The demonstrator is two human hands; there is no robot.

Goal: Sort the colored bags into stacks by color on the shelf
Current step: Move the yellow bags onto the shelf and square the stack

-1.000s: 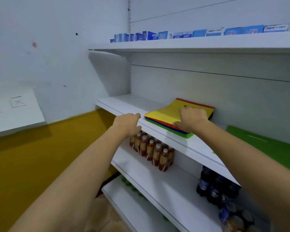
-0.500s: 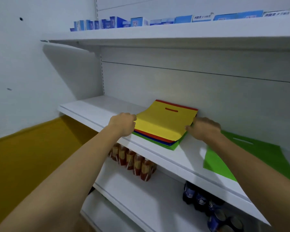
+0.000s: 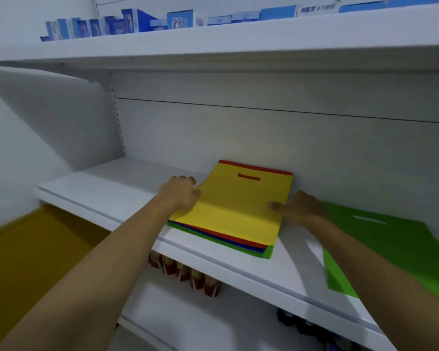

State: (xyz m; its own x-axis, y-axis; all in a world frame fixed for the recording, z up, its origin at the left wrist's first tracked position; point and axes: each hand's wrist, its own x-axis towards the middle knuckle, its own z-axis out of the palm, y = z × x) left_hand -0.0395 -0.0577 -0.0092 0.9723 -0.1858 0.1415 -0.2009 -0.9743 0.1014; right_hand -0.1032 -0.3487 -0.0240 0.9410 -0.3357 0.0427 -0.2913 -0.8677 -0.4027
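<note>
Head view: sorting barely begun. One green bag (image 3: 390,244) alone on shelf (image 3: 112,188), right side. Stack (image 3: 238,245) beside it unsorted, yellow bag (image 3: 238,206) on top. Left grip (image 3: 180,196) clamped on yellow bag's left edge. Right grip (image 3: 302,209): thumb on right edge, fingers hidden, cannot tell.

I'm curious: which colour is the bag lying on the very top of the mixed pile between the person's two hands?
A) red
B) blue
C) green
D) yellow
D: the yellow bag lies uppermost on the pile, and only thin edges of the other colours show beneath it.
</note>
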